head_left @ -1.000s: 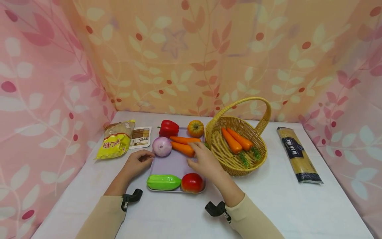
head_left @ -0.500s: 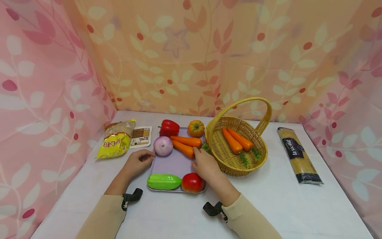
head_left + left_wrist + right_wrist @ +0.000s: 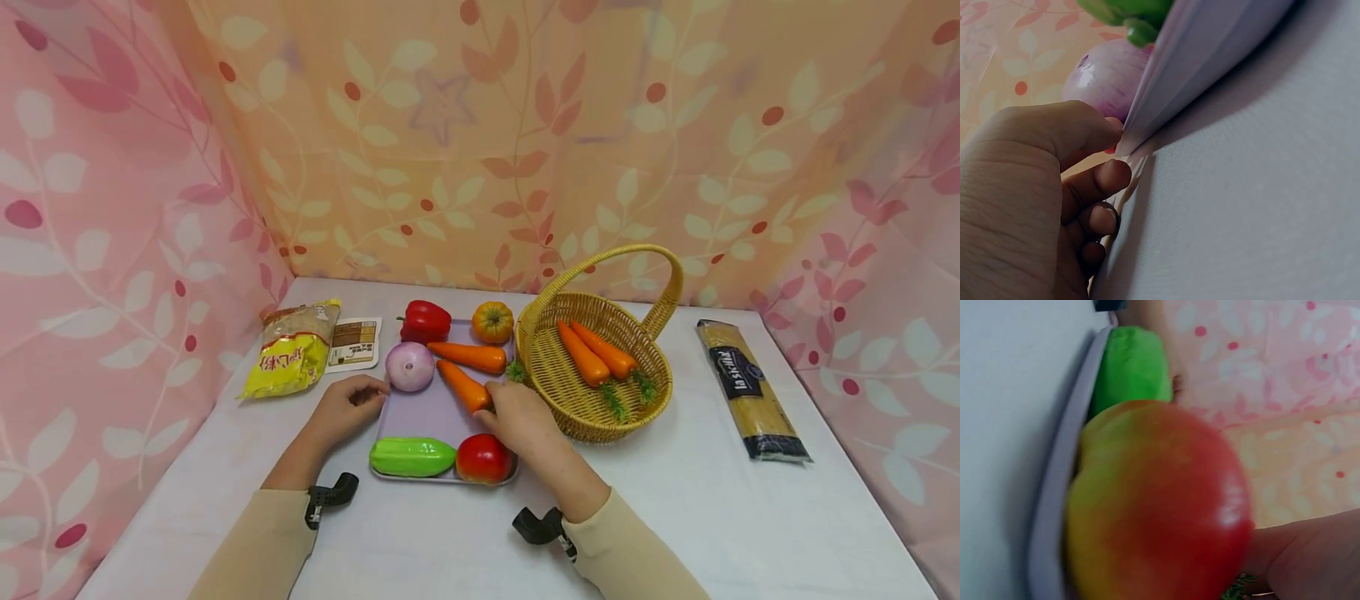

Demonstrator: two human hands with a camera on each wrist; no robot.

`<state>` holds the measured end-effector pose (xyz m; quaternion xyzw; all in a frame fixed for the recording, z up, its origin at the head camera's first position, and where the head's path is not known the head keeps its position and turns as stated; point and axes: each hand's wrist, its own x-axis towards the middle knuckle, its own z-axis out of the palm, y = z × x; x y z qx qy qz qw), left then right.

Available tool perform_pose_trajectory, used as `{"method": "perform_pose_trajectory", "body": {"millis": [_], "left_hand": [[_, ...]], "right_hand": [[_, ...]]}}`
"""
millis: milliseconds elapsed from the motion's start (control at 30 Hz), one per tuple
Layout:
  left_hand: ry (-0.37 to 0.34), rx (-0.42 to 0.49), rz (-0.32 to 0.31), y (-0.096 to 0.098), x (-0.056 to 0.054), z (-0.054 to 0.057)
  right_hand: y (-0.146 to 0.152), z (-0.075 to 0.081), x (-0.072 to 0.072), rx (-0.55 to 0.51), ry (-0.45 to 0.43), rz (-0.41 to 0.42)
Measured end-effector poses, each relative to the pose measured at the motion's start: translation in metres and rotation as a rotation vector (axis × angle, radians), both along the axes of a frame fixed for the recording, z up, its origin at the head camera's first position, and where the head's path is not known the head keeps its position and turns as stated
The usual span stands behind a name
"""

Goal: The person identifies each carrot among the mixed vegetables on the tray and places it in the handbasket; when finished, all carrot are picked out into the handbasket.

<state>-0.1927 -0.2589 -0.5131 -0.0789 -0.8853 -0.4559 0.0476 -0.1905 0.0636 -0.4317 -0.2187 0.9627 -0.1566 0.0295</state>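
Peach-coloured, leaf-printed fabric (image 3: 480,125) is hanging behind the white-covered table (image 3: 750,533). The right hand (image 3: 525,421) is gripping a tapered, glossy orange carrot (image 3: 461,385) by its thick end, on or just above the rectangular lilac tray (image 3: 431,410). The left hand (image 3: 347,410) is apparently pinching the tray's left rim between thumb and index finger. By count, two green-topped orange carrots (image 3: 581,354) are resting inside the round, yellow woven basket (image 3: 543,362); another green-topped orange carrot (image 3: 468,357) is lying on the tray. The carrot handling is therefore looking partway done; release of the gripped carrot is pending.
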Motion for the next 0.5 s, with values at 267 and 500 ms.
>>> {"method": "perform_pose_trajectory", "body": {"millis": [267, 500], "left_hand": [[0.006, 0.0, 0.005, 0.0, -0.001, 0.0], [0.0, 0.0, 0.003, 0.0, 0.0, -0.002]], "right_hand": [[0.013, 0.041, 0.019, -0.102, -0.047, -0.08], [0.033, 0.08, 0.04, -0.229, -0.051, -0.113]]}}
